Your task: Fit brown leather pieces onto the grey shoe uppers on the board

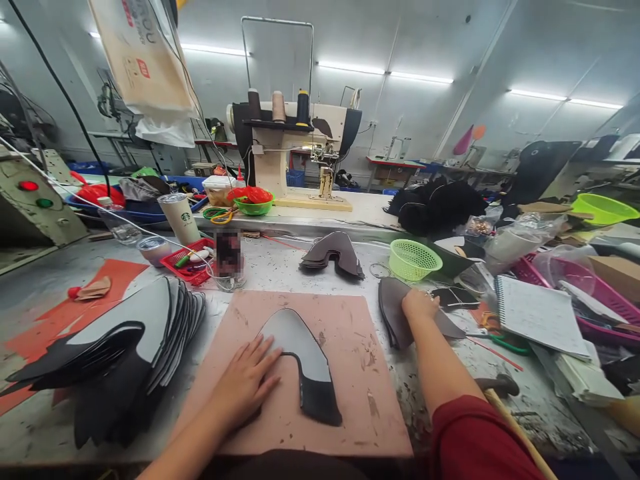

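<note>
A curved shoe upper piece (313, 347), pale grey with a black end, lies flat on a pink work board (350, 313). My left hand (250, 373) rests palm down over its left side, fingers stretched out and apart. Off to the right, my right hand (421, 305) is curled at a stack of dark grey shoe upper pieces (395, 313); its fingertips are mostly hidden. A thick pile of grey-and-black upper pieces (150, 333) stands left of the board. Beyond the board sits a smaller stack of dark curved pieces (333, 257).
A sewing machine (300, 147) with thread cones stands at the back. A green basket (415, 260), a spiral notebook (543, 313) and a hammer (500, 385) are on the right. At the left are a red basket (187, 273), a tumbler (180, 219) and orange sheets (117, 273).
</note>
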Tool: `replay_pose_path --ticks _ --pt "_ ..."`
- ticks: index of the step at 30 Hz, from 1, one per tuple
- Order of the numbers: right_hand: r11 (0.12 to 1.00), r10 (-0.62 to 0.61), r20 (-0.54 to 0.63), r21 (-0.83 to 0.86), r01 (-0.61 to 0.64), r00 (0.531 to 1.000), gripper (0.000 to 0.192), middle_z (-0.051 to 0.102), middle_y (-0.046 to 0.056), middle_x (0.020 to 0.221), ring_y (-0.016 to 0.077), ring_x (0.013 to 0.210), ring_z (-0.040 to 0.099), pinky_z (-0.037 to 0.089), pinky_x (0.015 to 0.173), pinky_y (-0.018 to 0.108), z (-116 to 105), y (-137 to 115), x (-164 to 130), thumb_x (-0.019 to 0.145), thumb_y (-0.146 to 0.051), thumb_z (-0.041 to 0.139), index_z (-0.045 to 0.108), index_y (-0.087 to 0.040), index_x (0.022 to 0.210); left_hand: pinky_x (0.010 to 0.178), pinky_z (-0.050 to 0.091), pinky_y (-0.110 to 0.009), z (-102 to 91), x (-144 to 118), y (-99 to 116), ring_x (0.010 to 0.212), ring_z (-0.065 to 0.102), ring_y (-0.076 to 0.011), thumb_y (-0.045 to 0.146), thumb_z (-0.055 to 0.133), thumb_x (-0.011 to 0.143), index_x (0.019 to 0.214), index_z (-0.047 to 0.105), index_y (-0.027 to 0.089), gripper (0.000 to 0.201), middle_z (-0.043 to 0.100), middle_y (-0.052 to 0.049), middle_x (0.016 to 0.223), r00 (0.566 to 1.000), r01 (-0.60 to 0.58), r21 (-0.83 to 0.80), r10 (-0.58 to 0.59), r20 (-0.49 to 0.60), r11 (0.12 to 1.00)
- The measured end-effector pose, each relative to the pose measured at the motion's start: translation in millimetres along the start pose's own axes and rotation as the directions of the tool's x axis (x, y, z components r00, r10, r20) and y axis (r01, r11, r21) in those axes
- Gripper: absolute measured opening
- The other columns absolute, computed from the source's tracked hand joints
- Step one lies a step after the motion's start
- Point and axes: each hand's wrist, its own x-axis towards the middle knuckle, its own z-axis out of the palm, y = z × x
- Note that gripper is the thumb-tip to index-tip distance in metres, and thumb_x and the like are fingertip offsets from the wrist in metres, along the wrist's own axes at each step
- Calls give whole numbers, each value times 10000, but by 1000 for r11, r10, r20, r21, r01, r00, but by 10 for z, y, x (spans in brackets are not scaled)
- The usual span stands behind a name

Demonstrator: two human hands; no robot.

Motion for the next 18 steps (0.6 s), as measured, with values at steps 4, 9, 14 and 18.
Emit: replay_pose_path --ticks 4,9,14,18 --pt "1000 0 -2 3 0 1000 394 559 223 1076 268 1048 497 204 943 445 18 10 -23 796 -73 270 557 -13 1058 1013 265 -468 -27 -5 18 1266 243 -251 512 305 839 1270 350 326 471 289 -21 1378 1000 6 -3 -6 9 1000" --pt "998 -4 44 56 1 999 384 555 190 1090 260 984 538 357 832 394 33 34 -24 798 -113 289 564 -56 1060 1008 271 -474 -61 -13 39 1265 240 -258 504 308 840 1268 354 324 466 290 -21 1376 1000 16 -15 -16 16 1000" --pt "993 -31 97 118 19 995 380 530 177 1135 291 1031 506 409 776 372 -9 157 88 777 -201 359 560 -104 1085 1004 278 -483 -66 -26 38 1259 254 -260 510 314 836 1267 352 334 466 289 -16 1373 1000 23 -24 -23 18 999" --pt "981 -122 185 174 90 975 406 582 128 1071 260 978 548 427 760 322 -68 342 224 695 -272 518 573 -172 1086 1001 282 -488 -50 -25 23 1258 258 -260 520 309 834 1267 347 344 469 294 -14 1371 999 28 -15 -27 22 1000"
